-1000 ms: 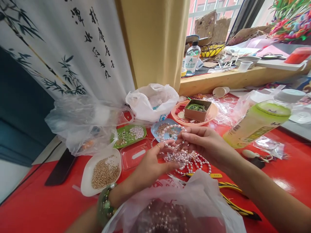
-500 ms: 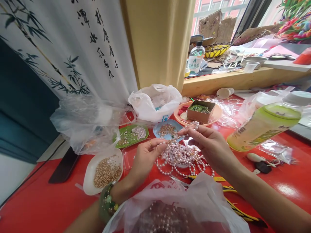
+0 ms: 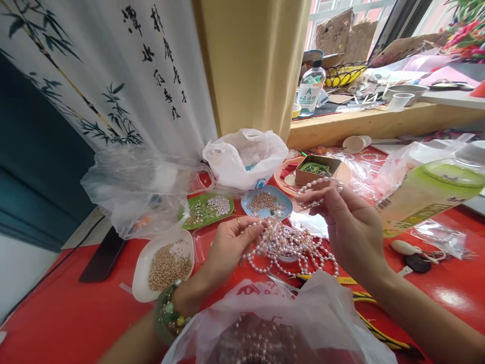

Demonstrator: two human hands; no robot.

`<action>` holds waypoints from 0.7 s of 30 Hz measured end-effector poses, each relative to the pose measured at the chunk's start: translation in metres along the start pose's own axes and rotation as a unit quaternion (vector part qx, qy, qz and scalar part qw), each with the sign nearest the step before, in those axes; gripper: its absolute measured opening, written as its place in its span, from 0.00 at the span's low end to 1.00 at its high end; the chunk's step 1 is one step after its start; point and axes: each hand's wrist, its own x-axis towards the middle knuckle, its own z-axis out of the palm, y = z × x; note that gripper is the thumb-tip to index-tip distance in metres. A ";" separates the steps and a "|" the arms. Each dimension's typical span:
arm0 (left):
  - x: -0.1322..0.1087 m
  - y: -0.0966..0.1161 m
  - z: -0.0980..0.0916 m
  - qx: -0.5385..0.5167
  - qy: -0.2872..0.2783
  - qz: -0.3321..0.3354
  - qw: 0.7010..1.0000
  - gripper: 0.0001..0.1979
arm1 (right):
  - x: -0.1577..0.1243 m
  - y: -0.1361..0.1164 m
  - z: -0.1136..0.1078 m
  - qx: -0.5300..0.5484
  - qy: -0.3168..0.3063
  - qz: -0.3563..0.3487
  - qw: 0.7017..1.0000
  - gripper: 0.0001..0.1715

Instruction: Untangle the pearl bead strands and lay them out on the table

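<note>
A tangle of pearl strands (image 3: 291, 247) lies on the red table (image 3: 68, 318) between my hands. My left hand (image 3: 227, 245), with a ring and a green bead bracelet at the wrist, pinches into the left side of the tangle. My right hand (image 3: 348, 227) is raised a little and grips one pearl strand (image 3: 316, 189), which loops over its fingers. Nearest me, an open plastic bag (image 3: 295, 323) holds more pearl strands.
A white dish of gold beads (image 3: 166, 263), a green dish (image 3: 206, 208) and a blue dish (image 3: 267, 202) sit at the left and middle. A box on a peach plate (image 3: 316, 169), white bags, a green bottle (image 3: 424, 194) and yellow pliers (image 3: 375, 328) surround them.
My right hand has lifted up and to the right, pulling one pearl strand out of the tangle. My left hand stays on the pile. The view has drifted slightly left.
</note>
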 end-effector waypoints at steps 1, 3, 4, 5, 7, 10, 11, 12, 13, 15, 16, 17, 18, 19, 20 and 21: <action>-0.001 0.000 0.001 -0.004 -0.013 -0.005 1.000 0.11 | 0.001 0.000 0.000 -0.004 0.021 -0.007 1.000 0.15; -0.002 0.001 0.003 0.004 -0.042 -0.017 0.999 0.11 | 0.003 0.000 0.000 -0.008 0.049 -0.017 0.999 0.14; -0.003 0.002 0.003 0.012 -0.055 -0.023 0.998 0.12 | 0.003 0.000 0.000 -0.012 0.049 -0.020 0.999 0.14; -0.003 0.003 0.003 0.022 -0.064 -0.028 0.997 0.12 | 0.003 0.001 0.000 -0.023 0.037 -0.022 0.999 0.15; -0.003 0.003 0.002 0.036 -0.061 -0.032 0.997 0.12 | 0.002 0.000 0.000 -0.065 -0.022 -0.031 0.997 0.14; -0.001 0.003 -0.001 0.043 -0.031 -0.007 0.999 0.11 | -0.002 -0.001 0.002 -0.104 -0.112 -0.042 0.987 0.12; 0.000 0.002 -0.002 0.044 -0.025 0.004 0.999 0.11 | -0.003 -0.002 0.003 -0.098 -0.113 -0.044 0.988 0.12; 0.000 0.002 -0.003 0.044 -0.021 0.016 0.999 0.11 | -0.004 -0.002 0.004 -0.088 -0.110 -0.042 0.989 0.12; 0.001 0.002 -0.003 0.047 -0.020 0.025 0.998 0.10 | -0.004 -0.002 0.004 -0.079 -0.111 -0.037 0.990 0.12; 0.001 0.001 -0.003 0.056 -0.023 0.035 0.998 0.11 | -0.002 -0.002 0.005 -0.065 -0.140 -0.015 0.988 0.12; 0.001 0.000 -0.003 0.058 -0.022 0.036 0.997 0.11 | -0.001 -0.002 0.004 -0.048 -0.150 0.000 0.987 0.12; 0.001 0.000 -0.002 0.059 -0.023 0.032 0.997 0.12 | 0.002 -0.002 0.004 -0.016 -0.144 0.018 0.989 0.12; 0.001 0.000 -0.002 0.062 -0.025 0.027 0.997 0.13 | 0.004 -0.001 0.003 0.026 -0.118 0.036 0.992 0.13; 0.001 -0.001 -0.002 0.065 -0.029 0.019 0.997 0.13 | 0.006 -0.001 0.001 0.071 -0.079 0.052 0.993 0.13; 0.001 -0.001 -0.001 0.069 -0.036 0.011 0.997 0.13 | 0.007 0.000 0.000 0.111 -0.043 0.068 0.991 0.12; 0.002 -0.001 -0.001 0.074 -0.044 0.003 0.996 0.13 | 0.008 0.000 -0.001 0.137 -0.019 0.082 0.987 0.12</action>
